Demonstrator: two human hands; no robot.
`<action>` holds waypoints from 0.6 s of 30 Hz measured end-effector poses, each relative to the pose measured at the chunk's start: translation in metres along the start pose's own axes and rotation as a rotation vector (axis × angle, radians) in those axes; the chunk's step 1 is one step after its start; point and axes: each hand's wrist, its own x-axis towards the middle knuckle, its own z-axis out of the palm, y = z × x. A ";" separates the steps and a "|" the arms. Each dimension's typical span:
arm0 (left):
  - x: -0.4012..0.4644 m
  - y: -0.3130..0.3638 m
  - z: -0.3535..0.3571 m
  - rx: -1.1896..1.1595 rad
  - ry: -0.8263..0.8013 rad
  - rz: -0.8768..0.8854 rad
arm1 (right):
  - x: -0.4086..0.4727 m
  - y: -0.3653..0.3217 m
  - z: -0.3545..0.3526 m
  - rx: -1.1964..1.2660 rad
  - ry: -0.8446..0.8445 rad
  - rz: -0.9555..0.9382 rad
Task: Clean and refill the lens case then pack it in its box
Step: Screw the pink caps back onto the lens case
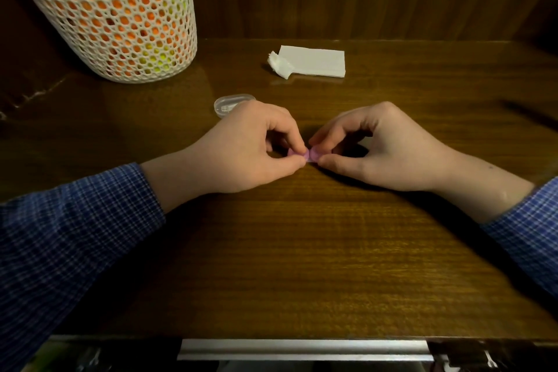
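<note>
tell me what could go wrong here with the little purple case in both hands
1. The purple case is tiny and pinched only at the fingertips of the left hand and right hand; it could slip onto the table.
2. If it holds liquid, a slip might spill it, with the tissues out of easy reach.

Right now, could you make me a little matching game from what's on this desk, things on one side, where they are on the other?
Things:
1. purple lens case
2. clear plastic box
3. white mesh basket
4. folded white tissue

Places:
A. far left of the desk, holding orange and yellow items
B. pinched between both hands
C. far middle, lying flat
D. just beyond the left hand

Pairs: 1-B, 2-D, 3-A, 4-C. The right hand pinches the case's other end.
</note>
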 end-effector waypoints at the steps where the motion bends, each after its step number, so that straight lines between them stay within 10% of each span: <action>1: 0.000 0.000 0.000 -0.001 0.000 0.001 | 0.000 0.000 -0.001 0.005 -0.004 0.003; 18: 0.001 -0.001 -0.001 0.009 0.004 -0.011 | -0.001 0.000 0.000 -0.035 0.019 0.004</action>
